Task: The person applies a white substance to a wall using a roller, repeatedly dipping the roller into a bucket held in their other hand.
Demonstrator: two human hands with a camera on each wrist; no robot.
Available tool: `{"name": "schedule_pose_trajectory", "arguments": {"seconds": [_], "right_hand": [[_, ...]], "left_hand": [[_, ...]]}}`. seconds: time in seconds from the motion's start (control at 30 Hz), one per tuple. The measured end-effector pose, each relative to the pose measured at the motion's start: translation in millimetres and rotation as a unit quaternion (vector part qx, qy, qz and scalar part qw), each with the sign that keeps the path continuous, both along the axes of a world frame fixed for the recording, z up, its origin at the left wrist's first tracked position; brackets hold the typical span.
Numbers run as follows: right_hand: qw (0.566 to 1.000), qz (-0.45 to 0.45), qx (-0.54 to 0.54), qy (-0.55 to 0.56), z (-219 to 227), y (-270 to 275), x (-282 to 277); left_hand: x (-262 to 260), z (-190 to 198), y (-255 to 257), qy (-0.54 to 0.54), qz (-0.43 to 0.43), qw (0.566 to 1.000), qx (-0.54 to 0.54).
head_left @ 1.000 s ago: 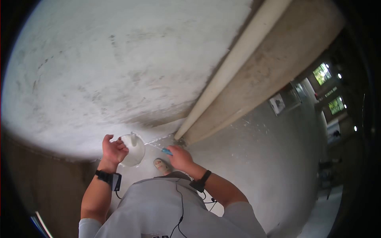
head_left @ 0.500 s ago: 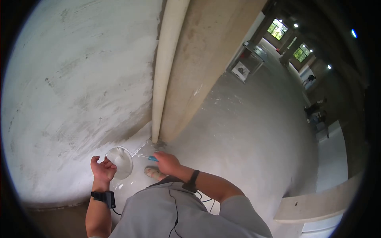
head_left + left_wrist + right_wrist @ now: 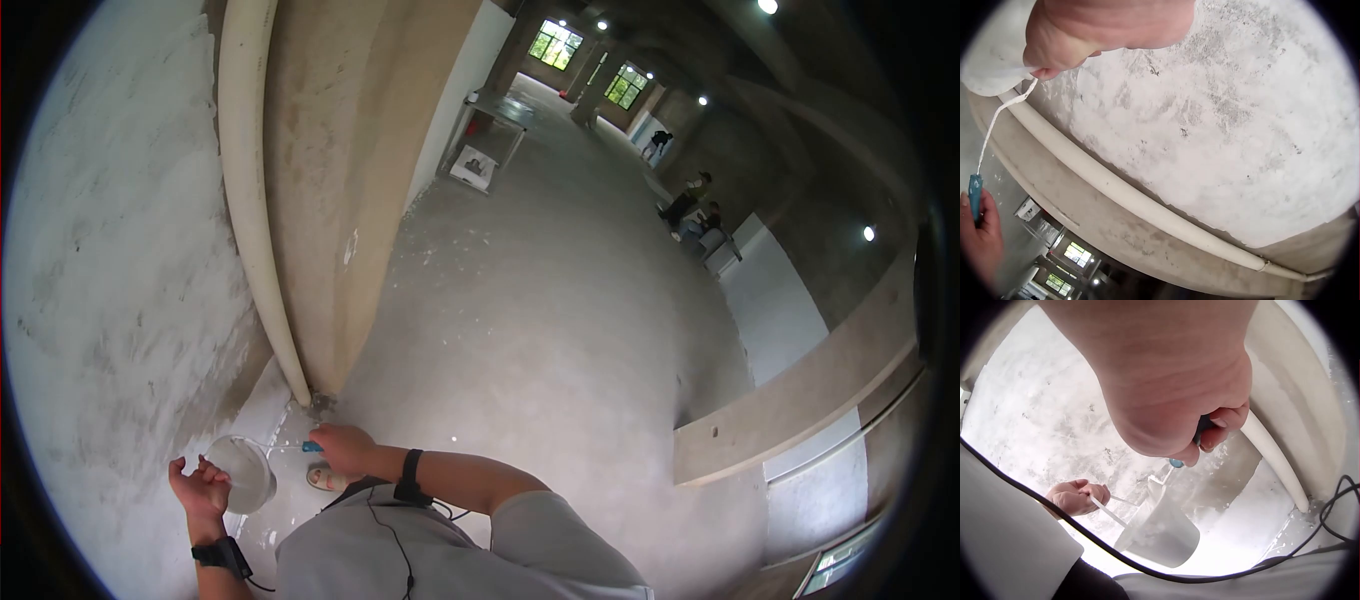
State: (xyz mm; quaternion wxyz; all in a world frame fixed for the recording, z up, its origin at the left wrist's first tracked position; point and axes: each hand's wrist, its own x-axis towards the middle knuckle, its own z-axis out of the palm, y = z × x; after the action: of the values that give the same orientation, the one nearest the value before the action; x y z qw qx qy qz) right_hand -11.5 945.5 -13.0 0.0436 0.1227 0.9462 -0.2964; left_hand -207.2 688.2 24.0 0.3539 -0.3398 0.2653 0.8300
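My left hand (image 3: pixel 203 490) (image 3: pixel 1077 498) grips the thin handle (image 3: pixel 1107 512) of a white bucket (image 3: pixel 252 480) (image 3: pixel 1169 534), which hangs tilted beside the wall. Curled round the blue grip (image 3: pixel 312 446) (image 3: pixel 975 192) of a paint tool are the fingers of my right hand (image 3: pixel 345 450) (image 3: pixel 988 240). The tool's bent, paint-coated wire (image 3: pixel 999 112) runs toward the bucket; its head appears to be inside, mostly hidden. In the left wrist view, my left hand (image 3: pixel 1104 28) covers part of the bucket (image 3: pixel 988 65).
A patchy white wall (image 3: pixel 110 250) stands at left, with a pale vertical pipe (image 3: pixel 245 170) and a brown wall (image 3: pixel 330 130) beside it. My sandalled foot (image 3: pixel 322 478) is near the bucket. Farther off are a table frame (image 3: pixel 495 140) and several people (image 3: pixel 690 200).
The head view has swung right, so the wall, pipe and both hands appear farther left, with more of the room in sight. Both hands keep their holds.
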Motion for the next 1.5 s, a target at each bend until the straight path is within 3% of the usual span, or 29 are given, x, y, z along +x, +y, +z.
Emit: {"name": "schedule_pose_trajectory", "arguments": {"seconds": [0.33, 0.7, 1.07, 1.23, 1.27, 1.33, 1.4, 1.5], "right_hand": [[0.999, 0.004, -0.011, 0.037, 17, 7, -4], [0.997, 0.076, -0.012, 0.005, -3, 0, -19], [0.998, 0.059, -0.019, 0.024, 3, -1, -25], [0.997, 0.049, -0.017, 0.057, 2, -2, -22], [0.997, 0.041, -0.017, 0.062, -3, 0, -26], [0.995, 0.016, -0.092, 0.042, 3, -3, -28], [0.995, 0.024, -0.033, 0.086, 0, -8, -32], [0.993, 0.047, -0.046, 0.098, 15, -17, -34]], "left_hand": [[8, -5, -7, -0.006, 0.026, 1.000, -0.012], [8, -8, -22, -0.001, 0.051, 0.999, -0.015], [13, -11, -37, -0.028, 0.090, 0.995, -0.037], [11, -19, -44, -0.004, 0.048, 0.999, 0.008], [12, -9, -35, -0.020, 0.068, 0.997, -0.035], [8, -12, -40, -0.012, 0.048, 0.999, -0.011], [1, -23, -54, -0.002, 0.040, 0.999, 0.028], [8, -2, -54, -0.024, 0.071, 0.997, 0.024]]}}
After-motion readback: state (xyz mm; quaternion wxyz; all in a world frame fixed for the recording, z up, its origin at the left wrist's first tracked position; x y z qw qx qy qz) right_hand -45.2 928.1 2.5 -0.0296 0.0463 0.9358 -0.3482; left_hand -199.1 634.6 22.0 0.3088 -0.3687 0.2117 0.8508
